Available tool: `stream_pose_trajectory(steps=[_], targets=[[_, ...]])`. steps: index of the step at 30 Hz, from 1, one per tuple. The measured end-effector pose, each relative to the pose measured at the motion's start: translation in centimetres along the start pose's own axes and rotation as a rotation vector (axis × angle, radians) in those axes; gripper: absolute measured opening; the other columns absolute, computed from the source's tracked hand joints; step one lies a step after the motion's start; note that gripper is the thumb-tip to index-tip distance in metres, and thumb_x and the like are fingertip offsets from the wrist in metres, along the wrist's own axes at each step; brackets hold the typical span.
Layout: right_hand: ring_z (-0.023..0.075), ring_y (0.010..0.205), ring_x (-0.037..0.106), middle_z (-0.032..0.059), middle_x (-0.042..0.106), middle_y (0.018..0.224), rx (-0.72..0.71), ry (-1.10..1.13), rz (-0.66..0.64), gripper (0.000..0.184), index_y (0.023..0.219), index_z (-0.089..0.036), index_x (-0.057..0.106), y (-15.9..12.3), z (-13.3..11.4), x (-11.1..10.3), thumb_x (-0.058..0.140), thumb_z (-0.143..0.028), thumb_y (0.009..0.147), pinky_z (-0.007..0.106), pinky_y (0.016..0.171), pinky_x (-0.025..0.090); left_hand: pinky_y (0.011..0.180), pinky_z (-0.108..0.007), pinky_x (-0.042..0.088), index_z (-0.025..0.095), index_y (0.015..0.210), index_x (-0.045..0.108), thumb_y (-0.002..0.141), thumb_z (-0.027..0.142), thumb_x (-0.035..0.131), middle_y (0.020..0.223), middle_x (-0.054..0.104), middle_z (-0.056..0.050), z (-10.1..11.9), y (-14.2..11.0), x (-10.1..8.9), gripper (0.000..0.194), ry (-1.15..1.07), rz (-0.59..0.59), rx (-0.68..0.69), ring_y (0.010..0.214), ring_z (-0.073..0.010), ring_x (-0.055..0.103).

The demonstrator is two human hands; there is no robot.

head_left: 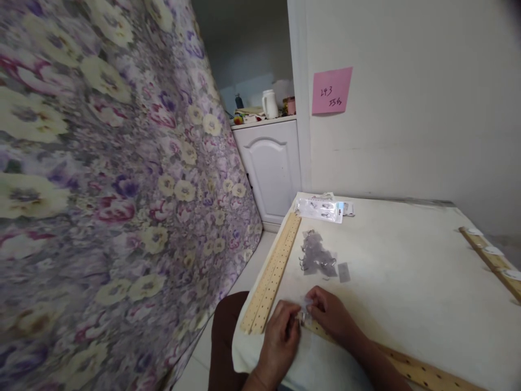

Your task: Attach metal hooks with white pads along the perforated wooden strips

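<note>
Close to the table's front edge, my left hand [281, 334] and my right hand [330, 310] meet with their fingertips pinched together. Between them is a small translucent packet [305, 305], which both seem to grip; its contents are too small to make out. Under my right hand and forearm runs a wooden strip with holes [401, 363], its left end at my fingertips. Just beyond my hands lies a pile of small grey translucent packets [315, 254] with metal hooks showing among them. One flat packet [344, 272] rests apart, right of the pile.
Pale perforated wooden strips [274, 271] line the table's left side. Clear blister packs [319, 209] lie at the back left corner. Along the right edge is a wooden rail with white discs [492, 260]. A floral curtain [122, 190] hangs at left, beside a white cabinet [268, 168].
</note>
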State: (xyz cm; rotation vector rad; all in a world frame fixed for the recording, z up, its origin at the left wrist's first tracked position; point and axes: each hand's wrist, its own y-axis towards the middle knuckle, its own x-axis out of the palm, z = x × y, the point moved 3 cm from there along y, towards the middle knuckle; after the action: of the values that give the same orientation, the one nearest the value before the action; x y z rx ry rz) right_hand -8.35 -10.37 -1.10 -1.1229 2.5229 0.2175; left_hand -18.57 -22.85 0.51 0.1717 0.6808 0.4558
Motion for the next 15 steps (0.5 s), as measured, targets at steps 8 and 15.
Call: stream_pose_trajectory(steps=[8, 15], targets=[[0.0136, 0.061, 0.05, -0.0043, 0.052, 0.061, 0.019, -0.053, 0.015, 0.009, 0.078, -0.02, 0.055, 0.09, 0.22, 0.03, 0.051, -0.018, 0.07, 0.024, 0.058, 0.034, 0.073, -0.027, 0.046, 0.022, 0.099, 0.062, 0.086, 0.015, 0.052, 0.091, 0.06, -0.004, 0.49, 0.1, -0.26, 0.018, -0.02, 0.013, -0.032, 0.082, -0.0177, 0.057], [0.0149, 0.061, 0.052, -0.0031, 0.054, 0.062, 0.02, -0.079, 0.023, 0.009, 0.079, -0.02, 0.057, 0.0, 0.18, -0.02, 0.052, -0.019, 0.071, 0.025, 0.059, 0.036, 0.076, -0.027, 0.048, 0.023, 0.101, 0.064, 0.084, 0.009, 0.051, 0.092, 0.061, -0.004, 0.03, -0.15, -0.1, 0.026, -0.024, 0.032, -0.007, 0.086, -0.0177, 0.059]])
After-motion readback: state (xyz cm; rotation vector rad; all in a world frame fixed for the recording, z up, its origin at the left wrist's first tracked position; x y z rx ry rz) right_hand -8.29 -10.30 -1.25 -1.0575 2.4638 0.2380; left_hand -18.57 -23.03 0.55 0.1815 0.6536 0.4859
